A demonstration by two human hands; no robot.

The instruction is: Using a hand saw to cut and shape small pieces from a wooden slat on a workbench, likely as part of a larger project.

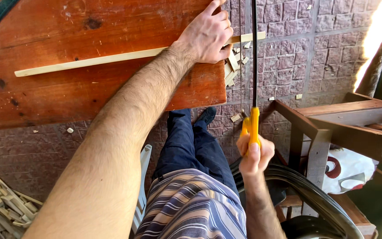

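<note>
Left hand [206,35] presses fingers-down on a thin pale wood strip [93,59], pinning it flat to the reddish table [67,97] with its end jutting past the edge; right hand [254,155] is fisted round the yellow handle of a hacksaw [254,79] — blade upright at that overhang. Strip looks light, stiff, probably snappable — best held close to the cut; offcuts [233,71] lie below on the brick floor [288,53].

The floor [288,48] is of reddish-grey paving stones. A red-brown wooden worktop [67,93] fills the upper left. Wooden furniture [354,119] stands at right, where strong sunlight enters.
</note>
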